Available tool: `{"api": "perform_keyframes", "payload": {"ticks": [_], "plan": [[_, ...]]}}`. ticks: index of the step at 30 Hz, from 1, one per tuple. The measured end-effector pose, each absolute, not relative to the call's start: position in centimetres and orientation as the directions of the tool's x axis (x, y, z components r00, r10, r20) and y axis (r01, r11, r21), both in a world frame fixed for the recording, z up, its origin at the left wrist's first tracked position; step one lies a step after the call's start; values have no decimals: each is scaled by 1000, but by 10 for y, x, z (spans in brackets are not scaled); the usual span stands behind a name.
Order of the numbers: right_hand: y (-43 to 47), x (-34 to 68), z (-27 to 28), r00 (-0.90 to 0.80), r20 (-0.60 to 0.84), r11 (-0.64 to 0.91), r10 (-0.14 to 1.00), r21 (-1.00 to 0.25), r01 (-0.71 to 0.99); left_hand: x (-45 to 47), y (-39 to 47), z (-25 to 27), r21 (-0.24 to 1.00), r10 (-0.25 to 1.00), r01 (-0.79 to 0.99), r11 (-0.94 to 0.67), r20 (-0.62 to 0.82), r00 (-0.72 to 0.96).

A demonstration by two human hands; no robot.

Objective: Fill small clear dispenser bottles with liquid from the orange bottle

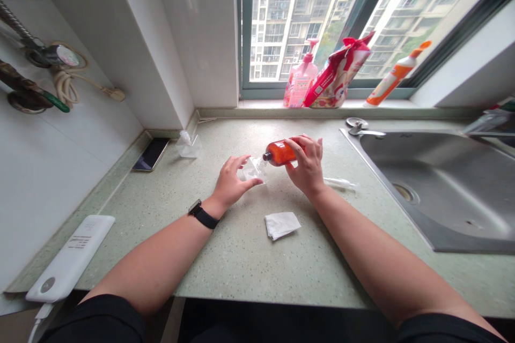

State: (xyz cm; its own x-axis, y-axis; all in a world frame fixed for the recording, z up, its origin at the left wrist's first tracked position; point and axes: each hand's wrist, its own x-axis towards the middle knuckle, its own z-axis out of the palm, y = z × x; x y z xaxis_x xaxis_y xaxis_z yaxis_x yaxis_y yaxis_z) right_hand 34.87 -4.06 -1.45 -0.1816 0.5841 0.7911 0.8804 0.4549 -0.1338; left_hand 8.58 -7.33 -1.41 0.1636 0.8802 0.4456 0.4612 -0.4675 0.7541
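My right hand (306,163) is closed around an amber bottle (280,153), tipped almost level with its uncapped neck pointing left. Just off that neck is a small clear plastic container (252,169), with the thumb and fingers of my left hand (232,181) curved about it. The container is see-through, so its exact shape and whether liquid is running into it are hard to make out. A folded white tissue (282,224) lies on the counter below the two hands. Beyond my right wrist rests a slim clear-wrapped item (341,184).
A steel sink (402,171) with a tap (364,131) is on the right. At the back left are a phone (151,154) and another clear plastic container (188,146). A white power bank (72,257) lies at the left edge. Bottles and a red pouch (341,72) line the windowsill.
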Motion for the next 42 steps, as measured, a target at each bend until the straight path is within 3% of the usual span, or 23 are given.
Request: {"api": "perform_keyframes", "payload": {"ticks": [42], "plan": [[-39,350,-16,-188,797,467,574,-130,874,85,-74,-15,741,869,462,-487,465,170]]}}
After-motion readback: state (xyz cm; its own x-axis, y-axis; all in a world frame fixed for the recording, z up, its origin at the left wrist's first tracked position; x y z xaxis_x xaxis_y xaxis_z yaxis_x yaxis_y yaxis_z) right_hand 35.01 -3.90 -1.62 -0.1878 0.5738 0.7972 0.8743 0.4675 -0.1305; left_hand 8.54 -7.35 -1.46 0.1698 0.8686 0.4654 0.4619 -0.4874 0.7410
